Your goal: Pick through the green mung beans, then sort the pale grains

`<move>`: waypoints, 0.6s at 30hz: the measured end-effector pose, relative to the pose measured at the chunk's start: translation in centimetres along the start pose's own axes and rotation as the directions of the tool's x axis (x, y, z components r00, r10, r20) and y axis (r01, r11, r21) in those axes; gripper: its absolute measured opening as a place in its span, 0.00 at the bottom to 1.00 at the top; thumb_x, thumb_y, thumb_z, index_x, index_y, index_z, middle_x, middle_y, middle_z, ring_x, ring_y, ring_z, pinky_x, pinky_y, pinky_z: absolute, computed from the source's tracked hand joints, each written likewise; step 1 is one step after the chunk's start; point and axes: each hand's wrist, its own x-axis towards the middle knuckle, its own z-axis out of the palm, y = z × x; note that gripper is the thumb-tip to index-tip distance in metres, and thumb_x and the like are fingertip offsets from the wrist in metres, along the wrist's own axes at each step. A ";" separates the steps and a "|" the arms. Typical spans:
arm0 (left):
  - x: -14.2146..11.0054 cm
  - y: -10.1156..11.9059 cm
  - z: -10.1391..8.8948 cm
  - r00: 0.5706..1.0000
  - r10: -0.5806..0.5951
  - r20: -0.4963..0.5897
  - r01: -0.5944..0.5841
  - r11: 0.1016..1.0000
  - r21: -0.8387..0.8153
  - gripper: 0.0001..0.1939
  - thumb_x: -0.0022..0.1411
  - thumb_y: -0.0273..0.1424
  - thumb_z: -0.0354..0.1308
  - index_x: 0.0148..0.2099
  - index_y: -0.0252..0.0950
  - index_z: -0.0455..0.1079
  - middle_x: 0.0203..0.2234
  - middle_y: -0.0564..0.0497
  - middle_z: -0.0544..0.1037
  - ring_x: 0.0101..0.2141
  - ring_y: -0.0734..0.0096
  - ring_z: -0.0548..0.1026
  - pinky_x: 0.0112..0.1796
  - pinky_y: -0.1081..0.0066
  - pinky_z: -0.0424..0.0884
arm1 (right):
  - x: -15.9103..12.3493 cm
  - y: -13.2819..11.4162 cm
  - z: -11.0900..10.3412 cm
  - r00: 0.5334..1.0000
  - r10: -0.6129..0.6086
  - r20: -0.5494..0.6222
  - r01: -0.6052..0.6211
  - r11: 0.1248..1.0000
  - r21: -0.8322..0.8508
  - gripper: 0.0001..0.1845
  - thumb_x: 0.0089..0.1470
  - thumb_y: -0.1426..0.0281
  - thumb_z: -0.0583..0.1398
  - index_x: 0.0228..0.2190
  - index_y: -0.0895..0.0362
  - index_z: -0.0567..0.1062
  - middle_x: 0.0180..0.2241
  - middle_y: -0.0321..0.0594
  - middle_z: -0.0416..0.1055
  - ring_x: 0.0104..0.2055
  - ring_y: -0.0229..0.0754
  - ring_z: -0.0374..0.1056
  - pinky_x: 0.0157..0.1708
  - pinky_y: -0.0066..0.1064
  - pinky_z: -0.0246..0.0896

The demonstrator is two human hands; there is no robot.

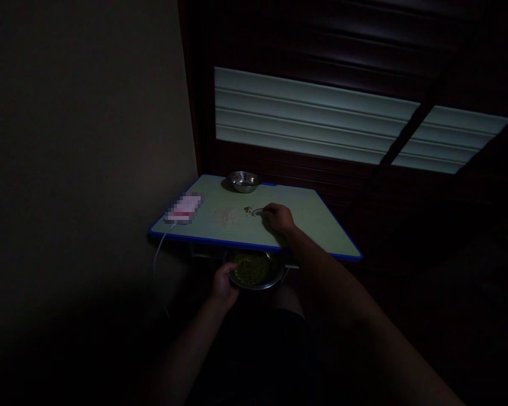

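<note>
My left hand grips the rim of a metal bowl just below the table's near edge, thumb over the lip. Small green beans, perhaps mung beans, fill part of this bowl. Over the tabletop, my right hand is closed around a thin metal spoon, its end pointing left. At the spoon's tip lies a small scatter of dark beans. Left of them, a patch of pale grains spreads on the surface. Dim light hides finer detail.
The pale green table has a blue edge. A second metal bowl stands at its back. A blurred pinkish device with a white cable lies at the left, near the wall. Dark louvred doors rise behind.
</note>
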 end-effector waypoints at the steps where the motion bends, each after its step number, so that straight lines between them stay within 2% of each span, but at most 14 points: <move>1: 0.0 0.0 0.1 1.000 -0.004 -0.005 0.004 1.000 0.006 0.11 0.47 0.24 0.54 0.33 0.29 0.76 0.28 0.42 0.81 0.31 0.59 0.79 0.36 0.61 0.75 | -0.4 -0.2 -0.1 1.000 0.000 -0.008 0.000 1.000 0.002 0.09 0.52 0.70 0.59 0.34 0.54 0.79 0.35 0.38 0.79 0.37 0.40 0.71 0.40 0.30 0.63; 6: -0.1 -0.2 0.1 1.000 -0.002 -0.006 0.002 1.000 0.015 0.11 0.47 0.24 0.54 0.32 0.30 0.76 0.28 0.43 0.82 0.32 0.59 0.79 0.36 0.61 0.75 | -1.8 -0.9 -0.5 0.998 0.019 -0.056 -0.016 0.999 0.043 0.11 0.52 0.69 0.57 0.35 0.55 0.79 0.35 0.39 0.78 0.37 0.40 0.71 0.40 0.29 0.63; 10: -0.2 -0.1 0.1 1.000 0.003 -0.006 -0.003 1.000 0.018 0.11 0.47 0.24 0.54 0.33 0.30 0.76 0.29 0.43 0.82 0.33 0.59 0.79 0.37 0.61 0.75 | -1.9 -0.8 -0.8 0.984 0.090 -0.156 -0.086 0.996 0.033 0.13 0.53 0.71 0.55 0.35 0.56 0.79 0.37 0.40 0.78 0.39 0.40 0.71 0.42 0.29 0.63; 14: -0.3 -0.1 0.1 1.000 -0.006 -0.015 0.006 1.000 0.010 0.11 0.47 0.24 0.54 0.34 0.29 0.75 0.30 0.42 0.82 0.33 0.58 0.80 0.37 0.61 0.76 | -1.2 -0.6 -0.8 0.975 0.150 -0.166 -0.154 0.988 -0.009 0.13 0.53 0.70 0.56 0.37 0.55 0.79 0.39 0.40 0.78 0.42 0.41 0.71 0.44 0.30 0.62; 18: -0.4 0.0 0.2 1.000 -0.020 -0.012 0.020 1.000 0.012 0.13 0.47 0.24 0.54 0.35 0.28 0.76 0.29 0.41 0.82 0.33 0.57 0.80 0.38 0.59 0.76 | 0.7 -0.3 -0.4 0.973 0.182 -0.142 -0.193 0.979 -0.066 0.13 0.53 0.69 0.57 0.40 0.52 0.79 0.43 0.40 0.77 0.44 0.43 0.72 0.45 0.31 0.62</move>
